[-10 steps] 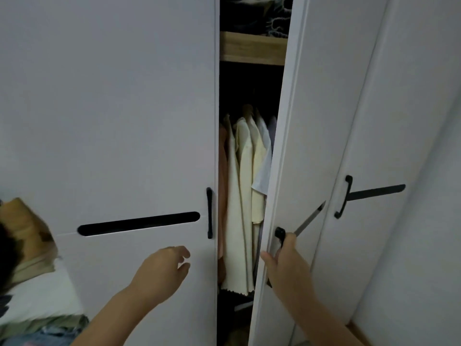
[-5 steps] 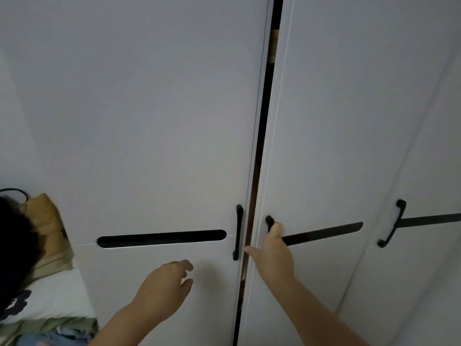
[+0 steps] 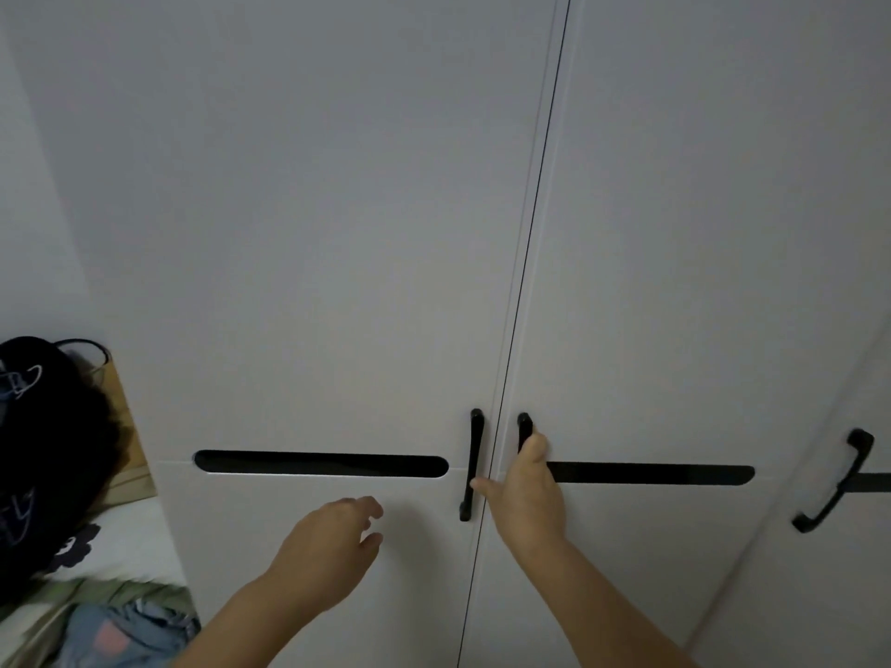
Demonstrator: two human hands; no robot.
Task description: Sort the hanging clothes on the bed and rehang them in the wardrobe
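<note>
The white wardrobe fills the view with both middle doors closed: the left door and the right door meet at a thin dark seam. My right hand grips the black handle of the right door, thumb stretched toward the left door's black handle. My left hand hovers in front of the left door below its dark slot, fingers loosely curled, holding nothing. No hanging clothes show now. At the lower left, on the bed, lie a black garment and blue denim.
A third wardrobe door with a black handle stands at the right. A brown paper bag leans between the wall and the wardrobe's left side, above the bed's white pillow.
My right hand has pushed the right door fully closed; the gap that showed pale shirts inside is gone. My left hand stays near the left door.
</note>
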